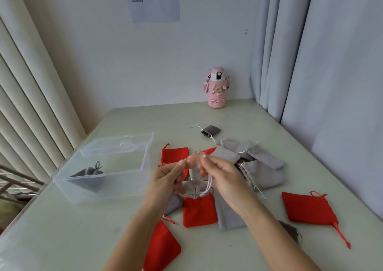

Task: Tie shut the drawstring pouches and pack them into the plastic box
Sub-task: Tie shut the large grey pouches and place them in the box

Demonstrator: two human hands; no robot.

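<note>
Pale table (62, 229): at left the plastic box (120, 184) holds one tied grey pouch (89, 178) — a bare start. Centre, left hand (165, 179) and right hand (221, 177) each pinch the cords (207, 184) of a cinched pouch (191, 189); many loose pouches (267, 171) wait, near and right.

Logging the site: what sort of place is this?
Likely a room corner at home or a small office: table against the wall, curtains, a stickered pink bottle.
</note>
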